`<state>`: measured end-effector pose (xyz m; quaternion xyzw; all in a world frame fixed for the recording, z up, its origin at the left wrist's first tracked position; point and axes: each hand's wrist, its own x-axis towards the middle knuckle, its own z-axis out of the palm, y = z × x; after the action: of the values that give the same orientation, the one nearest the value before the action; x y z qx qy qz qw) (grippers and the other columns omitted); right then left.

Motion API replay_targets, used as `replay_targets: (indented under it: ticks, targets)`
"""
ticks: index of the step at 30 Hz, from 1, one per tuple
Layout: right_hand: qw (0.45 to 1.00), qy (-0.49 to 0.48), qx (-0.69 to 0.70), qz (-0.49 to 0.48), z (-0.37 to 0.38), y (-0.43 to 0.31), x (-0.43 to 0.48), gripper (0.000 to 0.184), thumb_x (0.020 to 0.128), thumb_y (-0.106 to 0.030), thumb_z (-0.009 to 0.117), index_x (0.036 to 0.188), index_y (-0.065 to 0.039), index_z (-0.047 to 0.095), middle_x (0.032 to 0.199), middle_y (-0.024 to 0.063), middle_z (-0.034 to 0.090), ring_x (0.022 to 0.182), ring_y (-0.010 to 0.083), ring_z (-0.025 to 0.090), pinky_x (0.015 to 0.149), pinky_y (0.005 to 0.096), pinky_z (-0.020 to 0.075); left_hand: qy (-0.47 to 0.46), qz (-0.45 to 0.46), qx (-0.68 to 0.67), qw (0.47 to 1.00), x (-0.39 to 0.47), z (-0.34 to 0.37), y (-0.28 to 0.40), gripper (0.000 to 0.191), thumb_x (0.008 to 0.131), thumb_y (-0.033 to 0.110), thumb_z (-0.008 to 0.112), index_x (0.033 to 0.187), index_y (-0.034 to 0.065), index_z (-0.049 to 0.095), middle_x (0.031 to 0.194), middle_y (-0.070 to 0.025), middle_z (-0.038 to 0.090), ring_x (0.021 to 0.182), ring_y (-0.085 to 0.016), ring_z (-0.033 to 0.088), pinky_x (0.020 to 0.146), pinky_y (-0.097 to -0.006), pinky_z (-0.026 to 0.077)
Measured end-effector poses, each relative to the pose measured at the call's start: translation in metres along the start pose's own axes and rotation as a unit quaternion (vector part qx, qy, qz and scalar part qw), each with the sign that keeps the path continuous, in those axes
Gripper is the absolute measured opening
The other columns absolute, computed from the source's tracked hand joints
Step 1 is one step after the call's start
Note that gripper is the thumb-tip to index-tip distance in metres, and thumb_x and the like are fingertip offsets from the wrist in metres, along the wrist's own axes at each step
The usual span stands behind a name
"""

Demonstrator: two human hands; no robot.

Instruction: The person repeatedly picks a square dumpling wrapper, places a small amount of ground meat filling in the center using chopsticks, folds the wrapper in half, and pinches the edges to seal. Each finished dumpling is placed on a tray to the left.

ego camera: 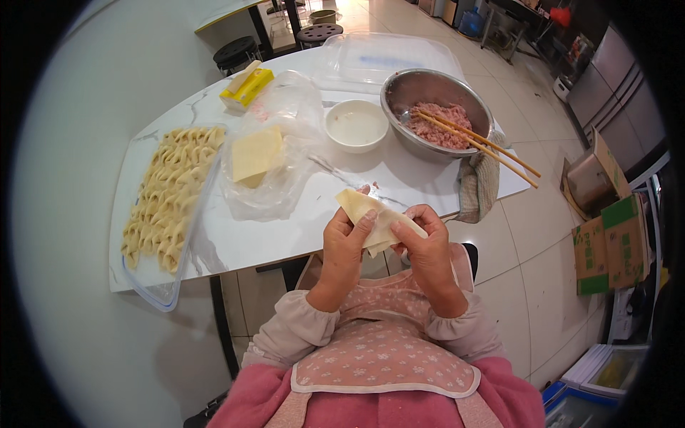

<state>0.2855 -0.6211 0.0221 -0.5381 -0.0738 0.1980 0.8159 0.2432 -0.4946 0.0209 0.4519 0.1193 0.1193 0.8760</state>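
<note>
Between my two hands, just off the table's front edge, is a folded wonton wrapper (381, 218). My left hand (345, 241) pinches its left part with the thumb on top. My right hand (425, 241) grips its right end the same way. Whether filling lies inside the fold is hidden. A stack of square wrappers (258, 155) rests on a clear plastic bag (289, 187) to the left. Rows of folded wontons (174, 195) fill a clear tray (174, 291) at the far left. Minced meat (441, 124) sits in a steel bowl (398, 99), with wooden chopsticks (481, 140) across its rim.
A white bowl of liquid (357, 127) stands beside the steel bowl. Behind are a clear plastic lid (393, 56) and a yellow tissue box (247, 88). A cloth (478, 184) hangs over the marble-patterned table's (251, 235) right edge. Cardboard boxes (610, 243) lie to the right.
</note>
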Motion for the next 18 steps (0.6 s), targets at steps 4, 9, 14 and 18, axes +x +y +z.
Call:
replay_targets:
  ticks: [4, 9, 14, 18]
  targets:
    - [0.999, 0.012, -0.027, -0.044, 0.004, 0.001, -0.004, 0.019, 0.081, -0.004, 0.063, 0.094, -0.003, 0.049, 0.084, 0.0014, 0.054, 0.068, 0.0068, 0.052, 0.057, 0.0195, 0.0420, 0.011, 0.023, 0.005, 1.000, 0.002, -0.001, -0.005, 0.039, 0.093, 0.011, 0.049, 0.129, -0.0032, 0.042, 0.104, -0.0056, 0.058, 0.087, -0.009, 0.057, 0.076, -0.0231, 0.048]
    - [0.987, 0.039, -0.110, -0.110, 0.007, 0.001, -0.004, 0.018, 0.079, -0.001, 0.061, 0.093, -0.002, 0.051, 0.085, 0.0004, 0.051, 0.071, 0.0078, 0.050, 0.059, 0.0215, 0.0431, 0.021, 0.056, 0.078, 0.995, 0.001, -0.002, -0.005, 0.036, 0.091, 0.008, 0.049, 0.125, -0.0025, 0.048, 0.098, -0.0039, 0.058, 0.086, -0.009, 0.056, 0.075, -0.0239, 0.048]
    - [0.875, 0.007, -0.428, -0.227, 0.004, -0.009, -0.007, 0.019, 0.070, 0.003, 0.060, 0.087, -0.001, 0.053, 0.083, 0.0078, 0.051, 0.071, 0.0179, 0.053, 0.061, 0.0275, 0.0438, 0.000, 0.073, 0.234, 0.969, 0.002, -0.008, -0.004, 0.030, 0.090, 0.007, 0.050, 0.117, -0.0038, 0.055, 0.091, -0.0045, 0.061, 0.080, -0.007, 0.054, 0.072, -0.0216, 0.045]
    - [0.798, -0.009, -0.501, -0.334, 0.004, -0.015, -0.006, 0.019, 0.068, 0.001, 0.061, 0.086, -0.002, 0.054, 0.084, 0.0113, 0.052, 0.074, 0.0275, 0.054, 0.066, 0.0352, 0.0434, -0.047, 0.078, 0.319, 0.943, 0.008, -0.015, -0.002, 0.026, 0.087, 0.005, 0.052, 0.109, -0.0064, 0.059, 0.095, -0.0125, 0.065, 0.083, -0.011, 0.057, 0.075, -0.0250, 0.046]
